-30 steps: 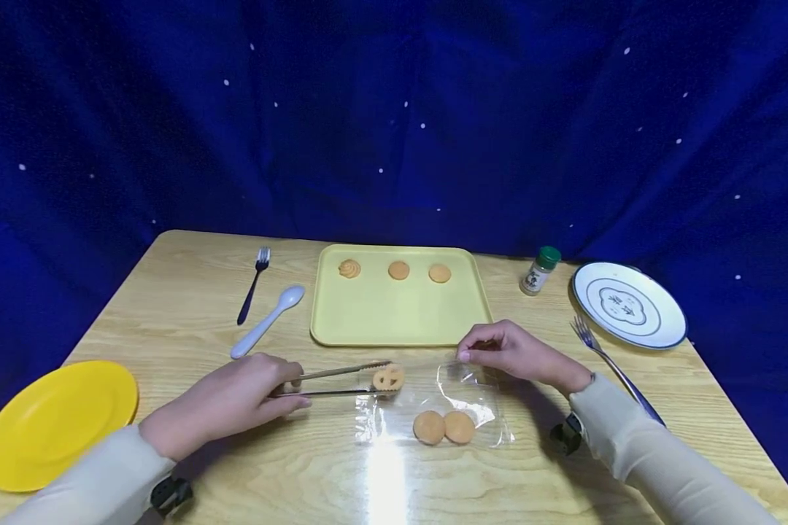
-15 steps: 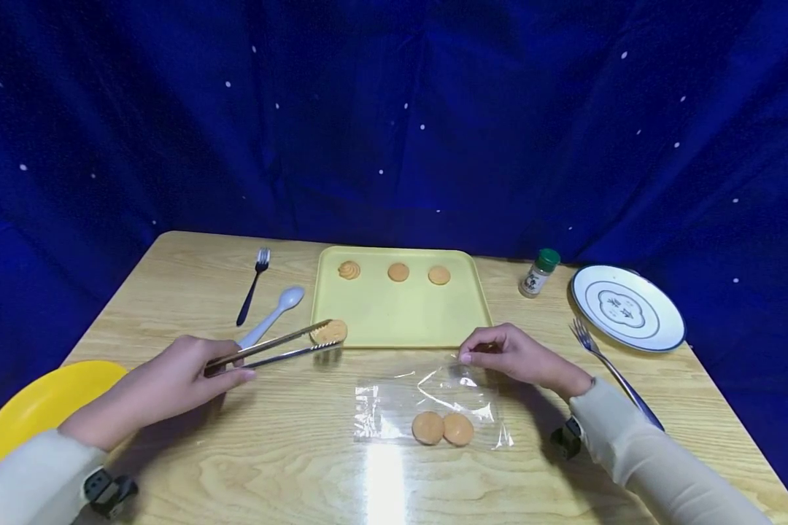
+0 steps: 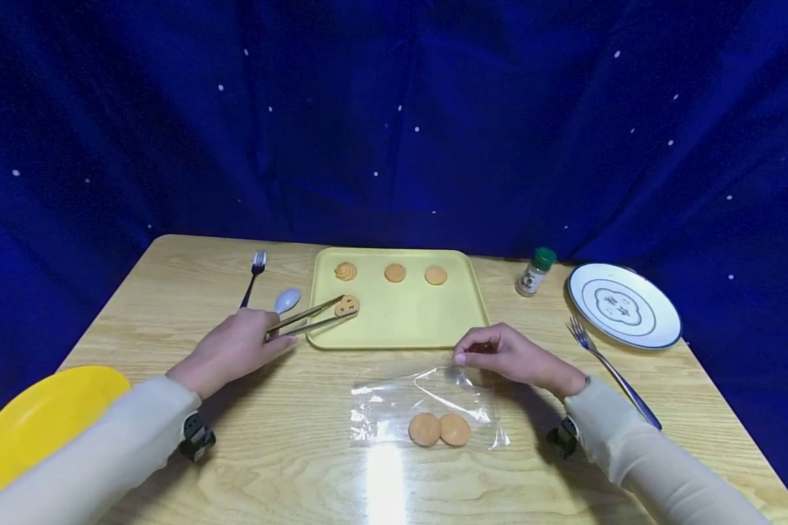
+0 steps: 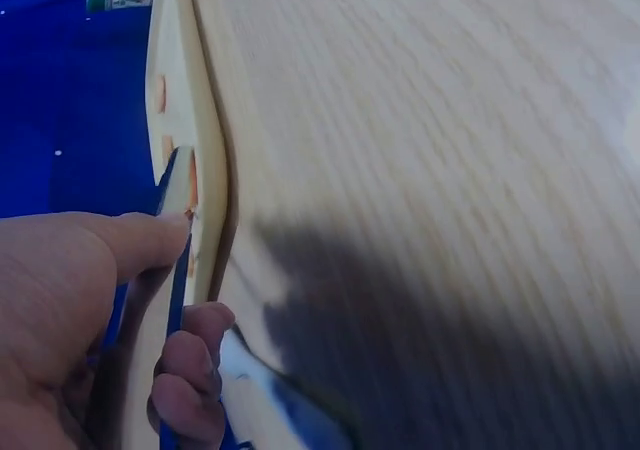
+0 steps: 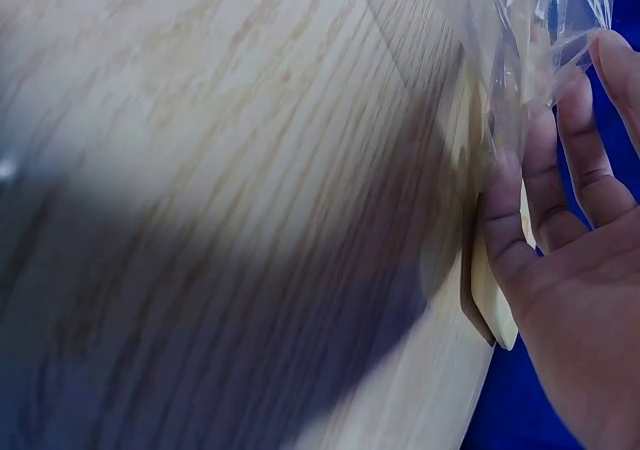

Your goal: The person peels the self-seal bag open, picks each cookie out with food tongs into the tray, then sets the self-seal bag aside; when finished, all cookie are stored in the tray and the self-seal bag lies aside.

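My left hand (image 3: 239,346) grips metal tongs (image 3: 305,319), whose tips are around a round cookie with holes (image 3: 347,305) over the left part of the pale yellow tray (image 3: 400,321). Along the tray's far side lie a swirled cookie (image 3: 345,271) and two plain round cookies, one in the middle (image 3: 395,273) and one to the right (image 3: 436,275). In front of the tray, my right hand (image 3: 515,354) pinches the upper edge of a clear plastic bag (image 3: 394,408). Two round cookies (image 3: 425,429) show side by side at the bag's lower part.
A pale spoon (image 3: 287,300), partly behind the left hand, and a dark-handled fork (image 3: 255,277) lie left of the tray. The yellow plate (image 3: 46,423) sits at the near left. To the right are a green-capped shaker (image 3: 535,273), a white plate (image 3: 591,284) and another fork (image 3: 613,372).
The left hand has carried the holed cookie in the tongs from over the bag leftward, then forward over the tray. The right hand stays at the bag's edge.
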`<control>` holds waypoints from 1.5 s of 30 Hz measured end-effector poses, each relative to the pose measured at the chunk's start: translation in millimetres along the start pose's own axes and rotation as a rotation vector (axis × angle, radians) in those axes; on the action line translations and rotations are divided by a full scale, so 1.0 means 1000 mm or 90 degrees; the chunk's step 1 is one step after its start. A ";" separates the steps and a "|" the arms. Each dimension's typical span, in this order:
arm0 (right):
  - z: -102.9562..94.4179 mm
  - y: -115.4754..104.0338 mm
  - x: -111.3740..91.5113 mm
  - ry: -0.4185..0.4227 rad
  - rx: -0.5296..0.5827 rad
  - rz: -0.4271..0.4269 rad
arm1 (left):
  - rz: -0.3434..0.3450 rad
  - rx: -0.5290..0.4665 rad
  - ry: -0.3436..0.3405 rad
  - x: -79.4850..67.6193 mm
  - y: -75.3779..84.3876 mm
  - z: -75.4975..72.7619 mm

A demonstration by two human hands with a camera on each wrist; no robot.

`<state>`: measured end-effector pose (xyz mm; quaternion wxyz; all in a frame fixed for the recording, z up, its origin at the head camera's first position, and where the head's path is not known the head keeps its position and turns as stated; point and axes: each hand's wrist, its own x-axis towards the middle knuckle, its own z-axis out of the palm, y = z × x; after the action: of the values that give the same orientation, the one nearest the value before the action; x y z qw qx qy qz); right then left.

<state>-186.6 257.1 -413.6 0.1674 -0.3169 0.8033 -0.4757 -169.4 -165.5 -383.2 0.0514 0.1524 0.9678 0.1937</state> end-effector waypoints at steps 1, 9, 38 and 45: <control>0.000 0.000 0.000 -0.001 0.000 -0.001 | -0.004 0.002 0.001 0.001 0.000 0.002; 0.002 -0.001 0.003 -0.007 0.003 0.002 | -0.007 0.001 0.022 0.001 -0.001 0.007; 0.005 -0.003 0.007 -0.012 0.004 0.010 | 0.168 -0.049 0.012 -0.041 -0.005 -0.036; 0.000 -0.006 0.007 -0.012 -0.018 -0.005 | 0.269 -0.100 -0.077 -0.052 0.002 -0.035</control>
<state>-189.8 249.8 -408.7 0.1687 -0.3269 0.8072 -0.4617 -125.0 -193.3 -347.9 0.0790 0.3585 0.8915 0.2655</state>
